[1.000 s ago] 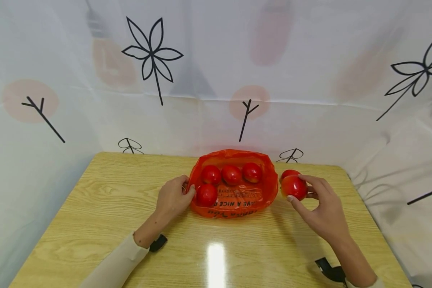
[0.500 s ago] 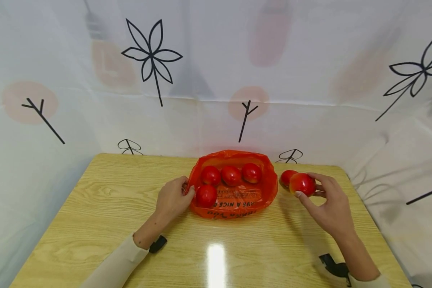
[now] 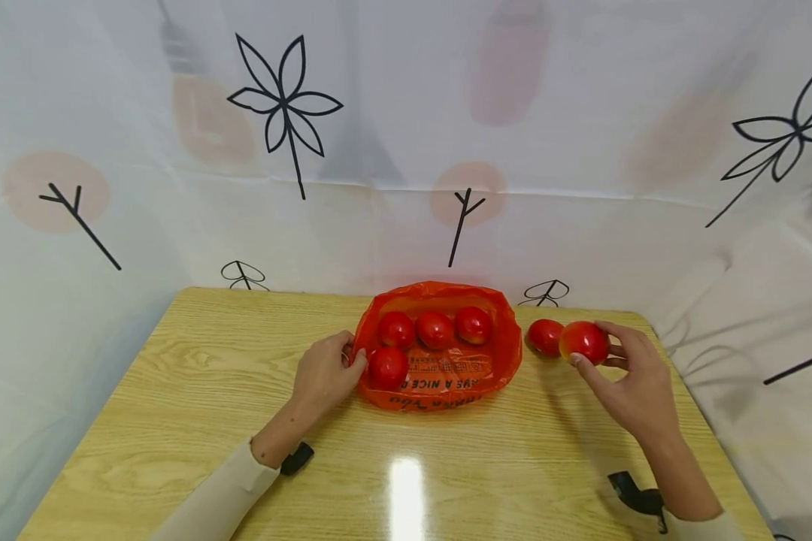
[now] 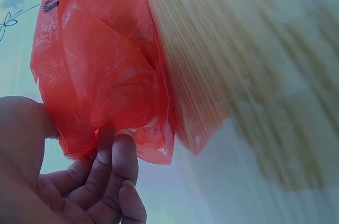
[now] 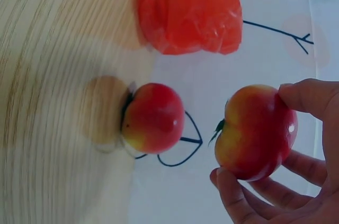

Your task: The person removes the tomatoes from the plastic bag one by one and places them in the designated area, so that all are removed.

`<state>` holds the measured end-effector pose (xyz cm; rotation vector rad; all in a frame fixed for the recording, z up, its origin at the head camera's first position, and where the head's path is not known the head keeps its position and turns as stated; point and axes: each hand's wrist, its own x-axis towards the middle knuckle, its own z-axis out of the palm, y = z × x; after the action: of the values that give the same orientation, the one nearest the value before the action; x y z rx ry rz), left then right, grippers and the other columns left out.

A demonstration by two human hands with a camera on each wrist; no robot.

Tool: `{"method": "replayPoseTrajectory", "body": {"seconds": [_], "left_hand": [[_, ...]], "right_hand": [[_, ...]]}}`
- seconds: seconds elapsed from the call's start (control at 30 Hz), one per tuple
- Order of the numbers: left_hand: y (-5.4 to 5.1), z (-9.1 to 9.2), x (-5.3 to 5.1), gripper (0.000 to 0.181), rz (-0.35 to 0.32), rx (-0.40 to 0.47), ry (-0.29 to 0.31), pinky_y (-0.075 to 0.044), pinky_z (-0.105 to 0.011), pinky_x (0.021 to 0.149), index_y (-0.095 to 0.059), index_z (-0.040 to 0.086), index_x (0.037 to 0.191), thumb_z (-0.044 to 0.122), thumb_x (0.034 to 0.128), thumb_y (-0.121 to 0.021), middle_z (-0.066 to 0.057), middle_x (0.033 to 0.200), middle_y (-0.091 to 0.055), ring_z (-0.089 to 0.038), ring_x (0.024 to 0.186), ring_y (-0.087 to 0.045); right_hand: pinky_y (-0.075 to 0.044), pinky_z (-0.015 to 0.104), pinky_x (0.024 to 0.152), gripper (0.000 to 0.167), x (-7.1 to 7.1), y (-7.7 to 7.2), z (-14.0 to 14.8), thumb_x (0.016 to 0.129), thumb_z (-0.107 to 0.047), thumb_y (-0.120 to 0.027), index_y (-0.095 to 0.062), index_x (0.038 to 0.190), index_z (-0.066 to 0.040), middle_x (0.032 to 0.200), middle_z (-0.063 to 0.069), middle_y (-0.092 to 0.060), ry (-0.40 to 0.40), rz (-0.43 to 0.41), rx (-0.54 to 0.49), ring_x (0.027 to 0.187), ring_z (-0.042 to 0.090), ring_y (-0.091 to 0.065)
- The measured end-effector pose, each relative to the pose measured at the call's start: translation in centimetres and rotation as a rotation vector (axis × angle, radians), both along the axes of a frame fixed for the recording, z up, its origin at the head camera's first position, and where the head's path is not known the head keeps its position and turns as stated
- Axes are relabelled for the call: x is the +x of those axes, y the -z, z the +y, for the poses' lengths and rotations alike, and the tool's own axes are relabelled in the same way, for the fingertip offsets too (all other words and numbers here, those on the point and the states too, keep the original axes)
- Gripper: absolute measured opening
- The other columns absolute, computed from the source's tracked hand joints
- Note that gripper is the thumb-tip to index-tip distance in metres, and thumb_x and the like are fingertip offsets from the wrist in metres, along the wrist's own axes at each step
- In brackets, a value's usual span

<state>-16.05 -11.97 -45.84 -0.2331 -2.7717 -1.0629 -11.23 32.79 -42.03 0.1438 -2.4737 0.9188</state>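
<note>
An orange-red plastic bag (image 3: 446, 368) stands wide open on the table, with several red tomatoes (image 3: 435, 330) inside, most along its far side. My left hand (image 3: 328, 368) pinches the bag's left rim between thumb and fingers; in the left wrist view the fingers (image 4: 124, 155) curl against the thin plastic. To the right of the bag, my right hand (image 3: 625, 383) holds a red and yellow tomato (image 3: 584, 343) above the table by thumb and fingertips. Its green stem leaves show in the right wrist view. Another tomato (image 3: 544, 337) lies on the table between the bag and the held one.
The wooden table (image 3: 196, 376) ends at a back edge just behind the bag. A white printed cloth (image 3: 379, 135) hangs behind and at both sides. Dark straps (image 3: 298, 458) sit at both wrists.
My right hand has moved to the right with its tomato, away from the bag, uncovering more of the tomato lying on the table. The left hand and the bag have stayed put.
</note>
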Motion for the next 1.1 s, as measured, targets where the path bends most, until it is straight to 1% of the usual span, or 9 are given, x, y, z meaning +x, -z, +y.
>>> {"method": "replayPoseTrajectory", "body": {"seconds": [0.07,0.17,0.27,0.37,0.5,0.73,0.8,0.9,1.1], "left_hand": [[0.0,0.0,0.0,0.012,0.000,0.002,0.000,-0.048,-0.031,0.052,-0.071,0.010,0.093,0.021,0.0950,-0.068,0.004,0.072,-0.063,-0.014,0.059,-0.054],[0.0,0.0,0.0,0.012,-0.001,0.005,0.000,-0.048,-0.031,0.052,-0.072,0.010,0.093,0.021,0.0951,-0.068,0.004,0.072,-0.063,-0.014,0.058,-0.054],[0.0,0.0,0.0,0.012,0.000,0.006,0.000,-0.048,-0.031,0.052,-0.072,0.010,0.093,0.021,0.0951,-0.068,0.004,0.072,-0.063,-0.014,0.059,-0.055],[0.0,0.0,0.0,0.011,0.001,0.003,-0.002,-0.048,-0.031,0.052,-0.071,0.010,0.093,0.021,0.0949,-0.068,0.004,0.072,-0.063,-0.014,0.059,-0.054],[0.0,0.0,0.1,0.011,0.002,-0.005,-0.005,-0.048,-0.031,0.052,-0.071,0.011,0.092,0.021,0.0947,-0.068,0.004,0.072,-0.062,-0.015,0.059,-0.054],[0.0,0.0,0.1,0.011,0.000,-0.011,-0.003,-0.047,-0.031,0.052,-0.070,0.011,0.091,0.022,0.0945,-0.068,0.004,0.071,-0.062,-0.015,0.059,-0.053],[0.0,0.0,0.1,0.011,0.000,-0.014,-0.004,-0.047,-0.031,0.052,-0.070,0.011,0.091,0.022,0.0945,-0.068,0.004,0.072,-0.061,-0.015,0.059,-0.053],[0.1,0.0,0.1,0.011,-0.002,-0.017,-0.004,-0.047,-0.031,0.052,-0.070,0.012,0.091,0.022,0.0948,-0.068,0.004,0.072,-0.061,-0.015,0.059,-0.053],[0.2,0.0,0.1,0.012,-0.013,-0.020,0.000,-0.047,-0.031,0.052,-0.069,0.012,0.090,0.023,0.0953,-0.068,0.004,0.071,-0.061,-0.015,0.058,-0.053]], "right_hand": [[-0.041,-0.002,0.081,0.063,-0.1,0.1,0.3,0.084,-0.008,-0.088,-0.062,0.141,0.000,0.128,0.022,-0.062,-0.001,0.005,-0.004,0.098,0.002,-0.067],[-0.042,-0.001,0.081,0.063,-0.3,0.4,0.7,0.084,-0.008,-0.089,-0.062,0.140,0.000,0.127,0.022,-0.062,0.005,0.010,-0.009,0.098,-0.021,-0.050],[-0.042,-0.001,0.080,0.063,-0.5,0.7,1.1,0.084,-0.008,-0.089,-0.062,0.140,0.000,0.126,0.023,-0.062,0.016,0.006,-0.006,0.097,-0.022,-0.050],[-0.042,-0.001,0.081,0.063,-0.6,0.9,1.4,0.084,-0.009,-0.089,-0.062,0.140,0.000,0.126,0.022,-0.062,0.026,0.005,-0.003,0.095,-0.014,-0.056],[-0.041,-0.002,0.081,0.063,-0.8,1.1,1.8,0.085,-0.010,-0.088,-0.061,0.141,0.001,0.126,0.021,-0.061,0.035,-0.009,0.005,0.096,0.011,-0.067],[-0.039,-0.003,0.081,0.062,-0.9,1.3,2.6,0.089,-0.017,-0.086,-0.060,0.142,0.001,0.128,0.022,-0.061,0.067,-0.045,0.029,0.098,0.019,-0.067],[-0.038,-0.003,0.080,0.062,-0.9,1.4,2.8,0.089,-0.017,-0.085,-0.059,0.142,0.002,0.129,0.024,-0.061,0.067,-0.048,0.030,0.100,0.032,-0.068],[-0.037,-0.003,0.080,0.062,-1.1,1.6,3.2,0.089,-0.017,-0.085,-0.059,0.142,0.004,0.129,0.025,-0.060,0.062,-0.050,0.034,0.102,0.043,-0.066],[-0.037,-0.003,0.079,0.062,-1.4,2.3,4.0,0.090,-0.016,-0.085,-0.058,0.142,0.005,0.129,0.027,-0.060,0.045,-0.069,0.048,0.102,0.047,-0.067]]}}
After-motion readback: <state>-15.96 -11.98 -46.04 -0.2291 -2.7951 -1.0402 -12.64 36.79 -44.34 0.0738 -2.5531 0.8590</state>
